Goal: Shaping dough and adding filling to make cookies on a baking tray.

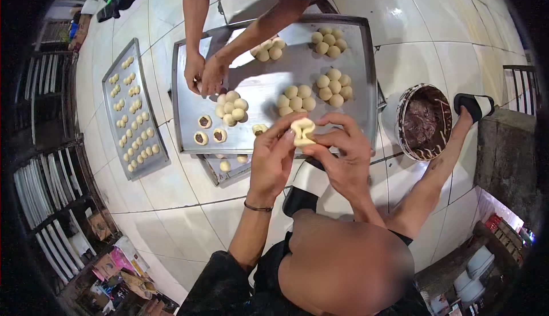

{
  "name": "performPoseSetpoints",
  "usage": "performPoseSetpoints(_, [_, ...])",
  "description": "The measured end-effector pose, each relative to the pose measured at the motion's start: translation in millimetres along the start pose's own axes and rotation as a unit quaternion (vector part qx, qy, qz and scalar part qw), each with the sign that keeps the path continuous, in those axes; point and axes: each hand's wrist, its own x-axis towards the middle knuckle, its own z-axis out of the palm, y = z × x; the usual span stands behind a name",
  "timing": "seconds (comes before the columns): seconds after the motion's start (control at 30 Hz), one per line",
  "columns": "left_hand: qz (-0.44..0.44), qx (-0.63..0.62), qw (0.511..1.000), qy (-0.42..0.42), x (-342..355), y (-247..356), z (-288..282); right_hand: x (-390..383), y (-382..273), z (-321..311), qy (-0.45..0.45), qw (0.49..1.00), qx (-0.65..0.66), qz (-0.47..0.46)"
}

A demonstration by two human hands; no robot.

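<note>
Between my two hands is a pale piece of dough (302,132), folded and pinched into a creased shape. My left hand (271,159) grips its left side with thumb and fingers. On the other side, the fingers and thumb of my right hand (346,159) close on the dough's edge. Both hands are over the near edge of a large metal tray (257,82). A cluster of round dough balls (296,100) lies just beyond them. Left of my hands, several flattened dough pieces (219,135) carry dark filling, and another is partly hidden by my left hand.
Another person's hands (206,76) work at the tray's far left. More dough-ball clusters (334,87) stand on it. A narrower tray (160,160) with small dough pieces lies left. A bucket (426,122) of dark brown paste stands right. Another tray (214,173) shows underneath.
</note>
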Motion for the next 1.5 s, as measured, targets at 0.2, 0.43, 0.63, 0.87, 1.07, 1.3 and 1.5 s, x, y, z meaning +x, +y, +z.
performPoseSetpoints(0.2, [0.077, 0.071, 0.993, -0.045, -16, -9, 9, -5, -1, -8, 0.018, 0.953, 0.278, 0.119])
performPoseSetpoints(0.43, [0.027, -0.013, 1.0, 0.01, -17, -23, 3, -13, -19, -6, -0.021, 0.996, 0.042, 0.069])
performPoseSetpoints(0.63, [0.167, 0.178, 0.966, -0.088, -14, -10, 25, -6, -20, -14, -0.001, 0.997, -0.032, -0.072])
performPoseSetpoints(0.87, [0.059, -0.047, 0.991, -0.107, -18, 5, 34, -10, -30, -8, -0.028, 0.997, 0.045, 0.053])
performPoseSetpoints(1.07, [0.063, 0.146, 0.986, -0.05, -16, -2, 13, -12, -13, -3, -0.009, 0.998, -0.027, -0.051])
performPoseSetpoints(1.3, [0.04, 0.249, 0.963, -0.091, -19, -6, -4, -16, -19, 4, 0.025, 0.984, 0.11, 0.136])
performPoseSetpoints(1.5, [-0.031, 0.155, 0.983, -0.094, -17, -8, -10, -10, -19, 12, 0.009, 0.999, 0.013, 0.039])
